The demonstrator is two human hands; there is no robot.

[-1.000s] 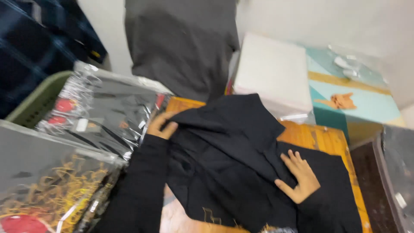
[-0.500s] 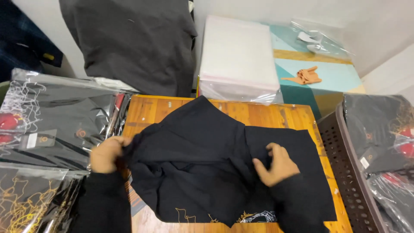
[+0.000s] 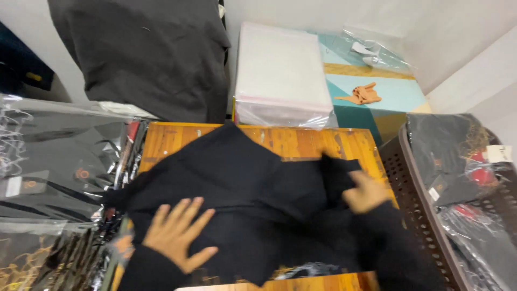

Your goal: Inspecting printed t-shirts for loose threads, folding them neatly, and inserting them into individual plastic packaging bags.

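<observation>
Two hands on black cloth garment [image 3: 242, 194]: left hand [image 3: 177, 234] flat, fingers spread; right hand [image 3: 366, 191] clenched on fold; blurred; uneven pull could skew fold.

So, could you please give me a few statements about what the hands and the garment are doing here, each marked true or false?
1. The left hand lies flat, fingers spread, on the black garment. True.
2. The right hand rests on the perforated brown basket. False: it grips a fold of the black garment.
3. The garment lies on a wooden table. True.
4. The stack of clear plastic bags sits on the garment. False: it lies beyond the table's far edge.
5. Bagged dark garments lie to the left of the table. True.
</observation>
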